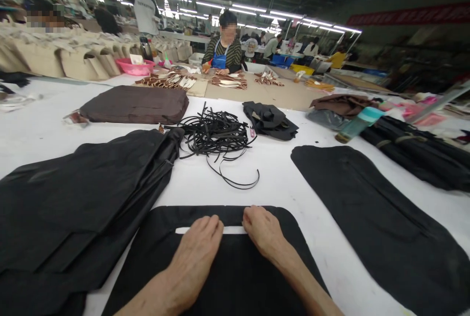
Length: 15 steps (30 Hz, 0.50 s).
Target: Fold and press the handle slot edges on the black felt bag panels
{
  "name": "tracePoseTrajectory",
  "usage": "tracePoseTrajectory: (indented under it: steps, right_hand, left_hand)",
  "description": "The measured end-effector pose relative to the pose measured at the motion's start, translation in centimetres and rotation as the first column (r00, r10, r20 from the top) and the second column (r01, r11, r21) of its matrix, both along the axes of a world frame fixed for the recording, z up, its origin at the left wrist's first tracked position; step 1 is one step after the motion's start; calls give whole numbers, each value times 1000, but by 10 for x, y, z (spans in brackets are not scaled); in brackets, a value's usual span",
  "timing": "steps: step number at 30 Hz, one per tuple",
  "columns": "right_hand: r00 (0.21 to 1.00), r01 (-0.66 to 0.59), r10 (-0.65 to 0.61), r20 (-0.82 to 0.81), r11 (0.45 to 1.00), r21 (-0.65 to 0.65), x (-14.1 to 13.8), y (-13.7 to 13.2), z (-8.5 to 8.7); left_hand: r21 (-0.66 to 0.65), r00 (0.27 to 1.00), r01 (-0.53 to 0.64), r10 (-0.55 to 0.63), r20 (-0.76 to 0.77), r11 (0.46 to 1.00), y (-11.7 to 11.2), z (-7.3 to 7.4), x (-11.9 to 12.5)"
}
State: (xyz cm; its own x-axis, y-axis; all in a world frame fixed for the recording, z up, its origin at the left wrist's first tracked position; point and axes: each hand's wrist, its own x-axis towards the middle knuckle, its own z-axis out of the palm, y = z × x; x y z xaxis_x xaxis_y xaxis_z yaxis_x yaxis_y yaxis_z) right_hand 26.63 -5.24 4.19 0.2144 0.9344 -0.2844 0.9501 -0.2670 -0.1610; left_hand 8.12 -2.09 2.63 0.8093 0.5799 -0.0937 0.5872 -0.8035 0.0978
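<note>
A black fabric panel [235, 277] with a narrow slot cut near its far edge lies on the white table right in front of me. My left hand [194, 252] rests on it, fingers together and bent down at the slot's near edge. My right hand [262, 231] lies beside it, fingers curled over the slot. Neither hand lifts the panel; both press it flat. What the fingertips pinch, if anything, is hidden.
A stack of black fabric [73, 198] lies to my left, another black panel [370, 218] to my right. A tangle of black straps [216, 134] sits beyond my hands, with a brown bundle [135, 104] and dark folded cloth [270, 121]. A person in a blue apron [223, 54] works across the table.
</note>
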Motion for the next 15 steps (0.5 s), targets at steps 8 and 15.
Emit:
tracePoseTrajectory:
  steps: [8, 15]
  right_hand:
    - [966, -108, 133, -221, 986, 123, 20, -17, -2]
    - [958, -117, 177, -224, 960, 255, 51, -38, -12]
  left_hand:
    - [55, 989, 145, -145, -7, 988, -12, -28, 26]
    - [183, 993, 119, -119, -8, 976, -14, -29, 24]
